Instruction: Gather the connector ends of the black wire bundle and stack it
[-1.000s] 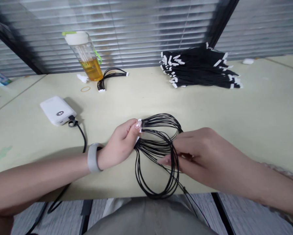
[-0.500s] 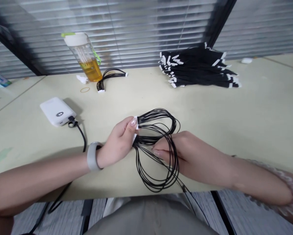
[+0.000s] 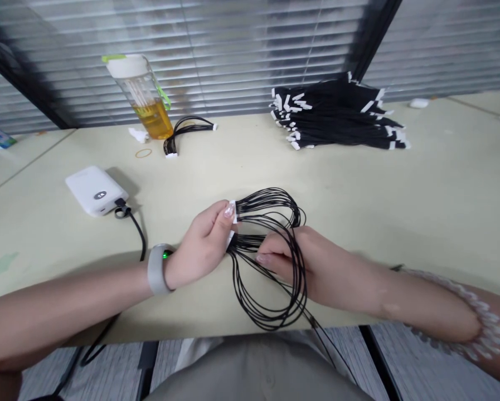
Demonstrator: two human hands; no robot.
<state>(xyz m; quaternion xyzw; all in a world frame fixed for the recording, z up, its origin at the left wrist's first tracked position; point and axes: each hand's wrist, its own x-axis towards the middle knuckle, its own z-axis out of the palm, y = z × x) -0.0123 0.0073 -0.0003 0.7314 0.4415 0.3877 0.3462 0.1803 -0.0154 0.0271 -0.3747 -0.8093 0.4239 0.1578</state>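
My left hand (image 3: 205, 236) grips the white connectors (image 3: 233, 211) of a black wire harness (image 3: 275, 196), with the thumb pressed on the upper connector. The thin wires curve out to the right in loops and a few hang past the table's front edge. My right hand (image 3: 316, 262) is closed with its fingers among the wires, the thumb and forefinger pinched near the lower strands. Some looped wires pass in front of the right hand. Its remaining fingers are mostly hidden.
A stack of black wire harnesses (image 3: 337, 120) with white ends lies at the back right. A bottle of amber liquid (image 3: 153, 120), a smaller harness (image 3: 185, 129) and a rubber band (image 3: 143, 153) are at the back left. Nearby lies a white power bank (image 3: 93, 186) with its black cable (image 3: 139, 225).
My right hand has shifted slightly left among the wires, and its forearm has turned a little. My left hand keeps its hold on the connectors.
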